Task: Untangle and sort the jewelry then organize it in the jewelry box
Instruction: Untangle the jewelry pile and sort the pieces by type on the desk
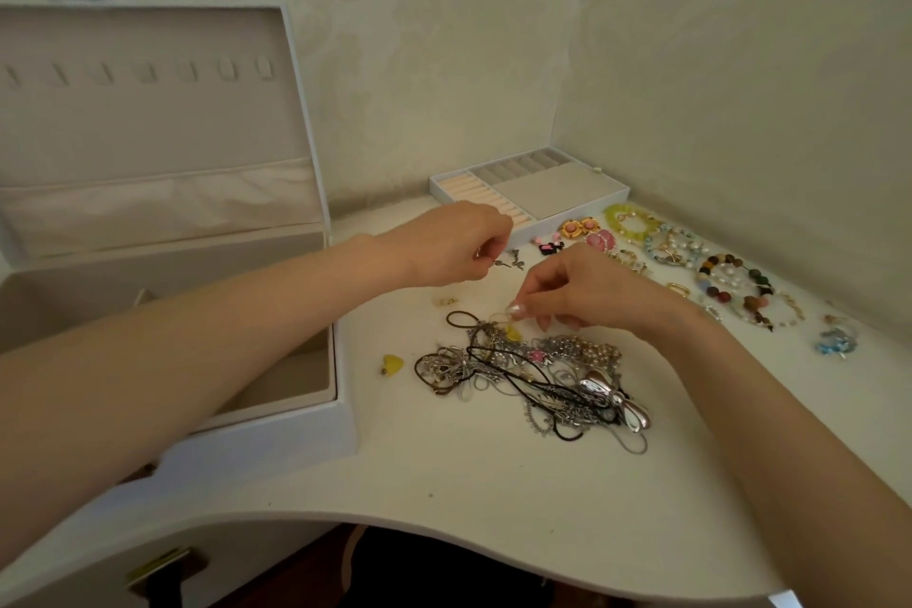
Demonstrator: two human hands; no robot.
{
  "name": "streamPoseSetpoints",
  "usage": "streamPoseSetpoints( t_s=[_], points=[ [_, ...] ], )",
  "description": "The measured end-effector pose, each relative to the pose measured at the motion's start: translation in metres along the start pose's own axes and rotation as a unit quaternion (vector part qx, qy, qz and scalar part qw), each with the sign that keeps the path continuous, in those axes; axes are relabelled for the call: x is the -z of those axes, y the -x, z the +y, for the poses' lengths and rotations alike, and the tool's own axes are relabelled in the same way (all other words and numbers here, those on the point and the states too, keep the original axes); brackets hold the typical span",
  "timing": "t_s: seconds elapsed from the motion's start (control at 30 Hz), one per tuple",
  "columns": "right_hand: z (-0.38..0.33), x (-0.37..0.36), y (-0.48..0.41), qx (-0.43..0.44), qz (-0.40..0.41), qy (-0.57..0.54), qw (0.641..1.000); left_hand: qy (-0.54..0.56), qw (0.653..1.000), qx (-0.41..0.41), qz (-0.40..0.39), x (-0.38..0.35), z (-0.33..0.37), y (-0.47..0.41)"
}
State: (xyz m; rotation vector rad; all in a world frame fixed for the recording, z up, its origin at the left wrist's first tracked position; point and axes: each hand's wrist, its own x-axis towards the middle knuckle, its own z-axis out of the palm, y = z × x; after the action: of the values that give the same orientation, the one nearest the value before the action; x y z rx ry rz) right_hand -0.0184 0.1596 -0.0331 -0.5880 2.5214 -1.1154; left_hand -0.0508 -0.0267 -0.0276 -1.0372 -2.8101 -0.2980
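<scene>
Untangling is the step in hand. The left hand (pixel 444 247) hangs beyond the heap, fingers curled, its grip pinching what looks like a dark charm piece (pixel 508 259) that dangles just off the fingertips. The right hand (pixel 582 291) has its grip clenched on a strand at the far edge of the tangle (pixel 533 370), which lies mid-tabletop (pixel 469 484), right of the jewelry box (pixel 316 390).

Next move, by my reckoning: tease that strand up and away slowly while the heap stays down, because black cord, silver chain and pearls all cross one another here.

Now the count. One jewelry box, lid up, on the left. One removable tray (pixel 552 193) at the far side. One tangle. One loose yellow heart (pixel 392 363) just left of it. Two round orange earrings (pixel 580 227). On the right, three bead bracelets show clearly: a green bracelet (pixel 631 220), a pale pearl bracelet (pixel 676 244) and a dark multicolour bracelet (pixel 730 281). The smaller bits around them are too fine to count.
</scene>
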Motion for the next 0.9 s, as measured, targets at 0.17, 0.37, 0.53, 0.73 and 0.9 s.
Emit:
streamPoseSetpoints(
  t_s=[0.17,0.37,0.53,0.73,0.9],
  points=[
    [0.003,0.007,0.001,-0.004,0.033,-0.001,0.999,-0.087,0.995,-0.028,-0.041,-0.009,-0.006,-0.023],
    [0.008,0.018,0.001,0.01,0.142,0.026,0.989,-0.151,0.985,-0.056,-0.067,-0.014,-0.007,-0.032],
    [0.009,0.017,-0.001,0.026,0.172,0.004,0.985,-0.114,0.99,-0.043,-0.063,-0.014,-0.01,-0.031],
    [0.008,0.011,0.0,0.076,0.053,0.025,0.995,-0.048,0.997,0.038,-0.039,0.014,-0.004,-0.009],
    [0.004,0.002,0.001,0.078,-0.054,0.053,0.994,0.024,0.952,0.138,-0.272,0.044,0.008,0.037]
  ],
)
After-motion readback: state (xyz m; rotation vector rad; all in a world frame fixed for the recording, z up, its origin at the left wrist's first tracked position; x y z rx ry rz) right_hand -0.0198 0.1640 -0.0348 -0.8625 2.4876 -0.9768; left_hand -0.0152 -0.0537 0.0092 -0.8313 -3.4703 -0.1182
